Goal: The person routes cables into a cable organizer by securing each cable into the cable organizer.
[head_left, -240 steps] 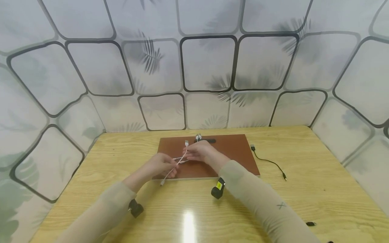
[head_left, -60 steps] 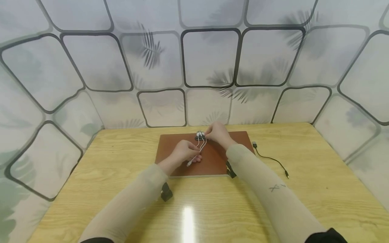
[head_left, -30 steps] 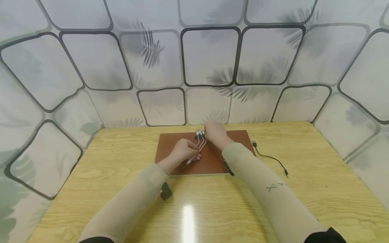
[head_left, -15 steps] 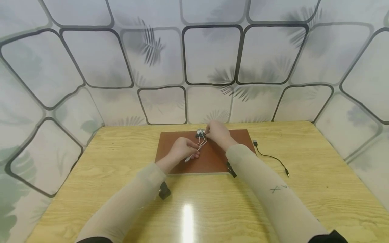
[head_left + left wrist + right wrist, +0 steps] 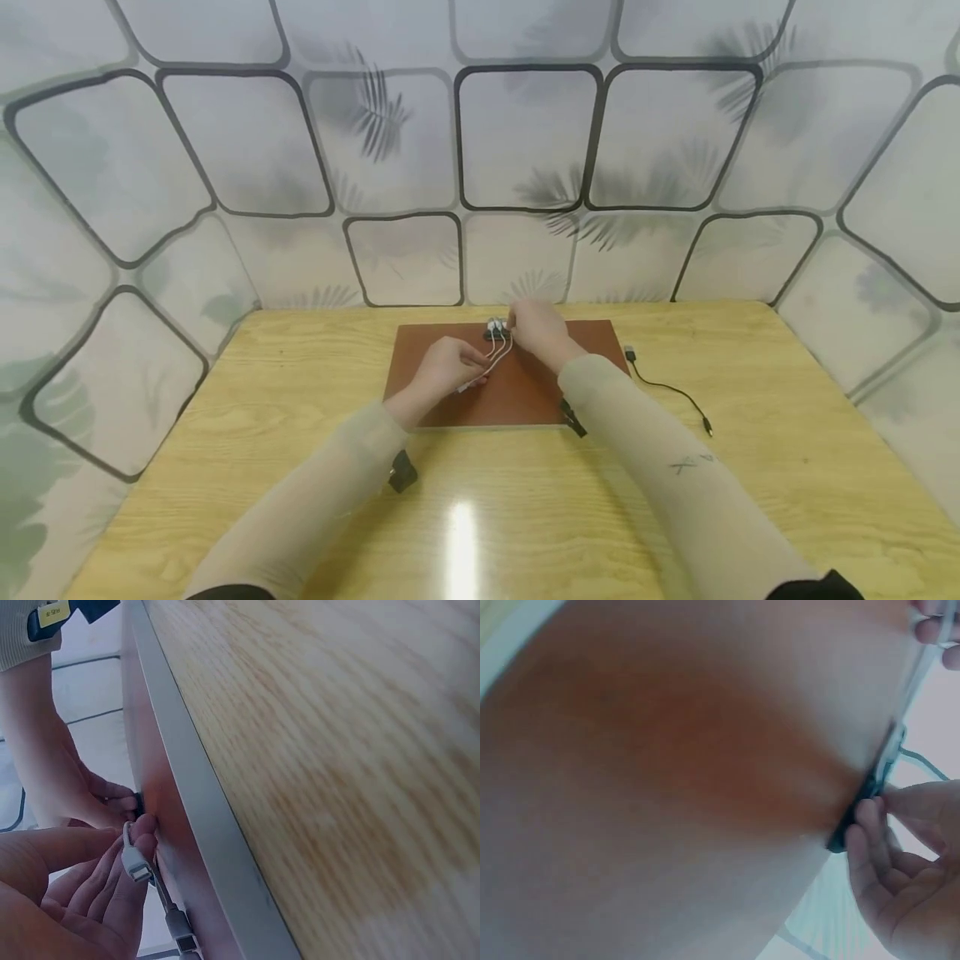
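Note:
A black cable holder (image 5: pixel 491 336) sits near the far edge of a brown board (image 5: pixel 532 404). White USB cables (image 5: pixel 504 352) run from it toward me, their USB plugs upright in its slots. My left hand (image 5: pixel 444 367) pinches the white cables near their lower ends. Small white connectors (image 5: pixel 137 865) poke out past its fingertips in the left wrist view. My right hand (image 5: pixel 537 327) is at the holder's right end. In the right wrist view, its thumb and fingers grip the black strip (image 5: pixel 847 825). Its fingertips are hidden in the head view.
A short black USB cable (image 5: pixel 667 387) lies on the wooden table (image 5: pixel 765 467) to the right of the board. A patterned backdrop (image 5: pixel 517 258) rises behind the table's far edge and at both sides.
Eight seconds ago both hands held a loose white cable over the board; its USB plug is now at the holder. Over the last two seconds, both hands have barely moved; the cables' lower ends have shifted slightly.

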The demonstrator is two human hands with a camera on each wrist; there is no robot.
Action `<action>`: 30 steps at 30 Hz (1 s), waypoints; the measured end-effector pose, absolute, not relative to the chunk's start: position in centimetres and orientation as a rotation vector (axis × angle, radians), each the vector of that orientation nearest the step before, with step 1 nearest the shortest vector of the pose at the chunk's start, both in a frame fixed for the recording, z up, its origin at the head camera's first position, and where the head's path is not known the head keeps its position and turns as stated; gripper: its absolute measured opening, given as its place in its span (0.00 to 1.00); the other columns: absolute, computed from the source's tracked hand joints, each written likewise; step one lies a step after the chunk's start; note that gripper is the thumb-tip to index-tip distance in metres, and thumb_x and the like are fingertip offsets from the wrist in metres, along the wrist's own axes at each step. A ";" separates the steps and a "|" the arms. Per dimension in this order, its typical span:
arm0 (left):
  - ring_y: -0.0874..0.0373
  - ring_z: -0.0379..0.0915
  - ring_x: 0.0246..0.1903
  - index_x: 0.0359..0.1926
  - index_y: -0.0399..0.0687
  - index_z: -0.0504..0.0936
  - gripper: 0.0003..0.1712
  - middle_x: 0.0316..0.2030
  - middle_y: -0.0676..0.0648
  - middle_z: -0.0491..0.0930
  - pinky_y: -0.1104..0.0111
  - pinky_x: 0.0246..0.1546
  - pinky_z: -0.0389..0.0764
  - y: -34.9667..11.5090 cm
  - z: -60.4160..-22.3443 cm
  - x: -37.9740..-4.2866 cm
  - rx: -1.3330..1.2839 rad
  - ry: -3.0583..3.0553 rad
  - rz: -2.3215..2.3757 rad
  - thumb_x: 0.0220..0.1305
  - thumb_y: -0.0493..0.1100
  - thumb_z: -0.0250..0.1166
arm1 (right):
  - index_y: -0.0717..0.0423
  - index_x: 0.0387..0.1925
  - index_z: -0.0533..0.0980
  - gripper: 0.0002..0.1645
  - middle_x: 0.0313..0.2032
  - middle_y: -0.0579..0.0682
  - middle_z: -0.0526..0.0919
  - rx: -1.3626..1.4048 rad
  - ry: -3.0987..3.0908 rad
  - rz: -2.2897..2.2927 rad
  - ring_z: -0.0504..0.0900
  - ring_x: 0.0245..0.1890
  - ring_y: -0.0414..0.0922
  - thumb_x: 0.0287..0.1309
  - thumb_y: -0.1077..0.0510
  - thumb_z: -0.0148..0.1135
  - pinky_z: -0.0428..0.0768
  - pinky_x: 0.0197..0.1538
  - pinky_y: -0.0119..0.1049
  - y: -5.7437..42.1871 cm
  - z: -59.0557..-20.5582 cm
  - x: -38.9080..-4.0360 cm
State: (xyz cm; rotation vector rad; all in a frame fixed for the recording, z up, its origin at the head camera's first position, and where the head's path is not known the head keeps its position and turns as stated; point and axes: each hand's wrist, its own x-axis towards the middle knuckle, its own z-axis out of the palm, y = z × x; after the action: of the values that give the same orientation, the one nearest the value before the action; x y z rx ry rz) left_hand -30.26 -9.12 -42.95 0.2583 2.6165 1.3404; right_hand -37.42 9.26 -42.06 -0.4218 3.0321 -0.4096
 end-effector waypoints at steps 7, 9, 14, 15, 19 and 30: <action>0.64 0.85 0.27 0.46 0.32 0.91 0.09 0.40 0.36 0.92 0.77 0.32 0.86 -9.5 -42.6 -29.9 0.240 2.612 1.365 0.68 0.33 0.70 | 0.62 0.56 0.86 0.24 0.58 0.60 0.88 -0.399 2.830 -0.754 0.88 0.55 0.56 0.68 0.73 0.51 0.86 0.50 0.42 11.0 -42.3 -37.5; 0.57 0.90 0.30 0.47 0.27 0.89 0.10 0.41 0.32 0.91 0.73 0.36 0.90 -9.7 -42.5 -29.8 0.196 2.531 1.469 0.70 0.32 0.68 | 0.65 0.59 0.83 0.24 0.60 0.64 0.86 -0.391 2.751 -0.883 0.89 0.49 0.54 0.67 0.74 0.50 0.87 0.46 0.38 11.3 -42.6 -37.3; 0.48 0.93 0.37 0.50 0.21 0.85 0.14 0.43 0.28 0.89 0.66 0.41 0.93 -10.0 -42.4 -29.7 0.118 2.376 1.648 0.76 0.32 0.62 | 0.71 0.64 0.77 0.22 0.54 0.65 0.87 -0.236 2.548 -1.221 0.86 0.36 0.42 0.77 0.68 0.47 0.88 0.42 0.30 11.5 -43.0 -36.9; 0.49 0.92 0.36 0.50 0.21 0.85 0.14 0.43 0.27 0.89 0.66 0.42 0.93 -10.0 -42.5 -29.7 0.109 2.356 1.667 0.76 0.32 0.62 | 0.72 0.64 0.77 0.21 0.50 0.63 0.87 -0.177 2.499 -1.301 0.85 0.34 0.39 0.79 0.66 0.48 0.87 0.42 0.28 11.5 -42.9 -36.7; 0.58 0.90 0.33 0.53 0.20 0.84 0.16 0.46 0.27 0.88 0.66 0.43 0.93 -10.1 -42.6 -30.0 0.076 2.277 1.720 0.79 0.33 0.58 | 0.77 0.66 0.73 0.23 0.35 0.50 0.85 0.011 2.258 -1.612 0.82 0.30 0.34 0.81 0.63 0.49 0.85 0.40 0.25 11.5 -42.6 -36.3; 0.63 0.87 0.29 0.58 0.20 0.81 0.21 0.49 0.28 0.88 0.72 0.37 0.91 -9.7 -42.6 -29.8 -0.013 2.101 1.792 0.83 0.37 0.51 | 0.76 0.70 0.69 0.26 0.39 0.51 0.88 0.231 1.930 -1.803 0.87 0.36 0.38 0.84 0.61 0.42 0.88 0.43 0.27 12.7 -42.0 -34.6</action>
State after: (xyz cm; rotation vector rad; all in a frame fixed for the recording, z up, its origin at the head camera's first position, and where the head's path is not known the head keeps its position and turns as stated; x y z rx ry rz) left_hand -29.81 -9.74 -42.58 -0.0132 2.1007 1.7918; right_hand -34.61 12.65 -41.98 0.2310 1.9296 -1.8027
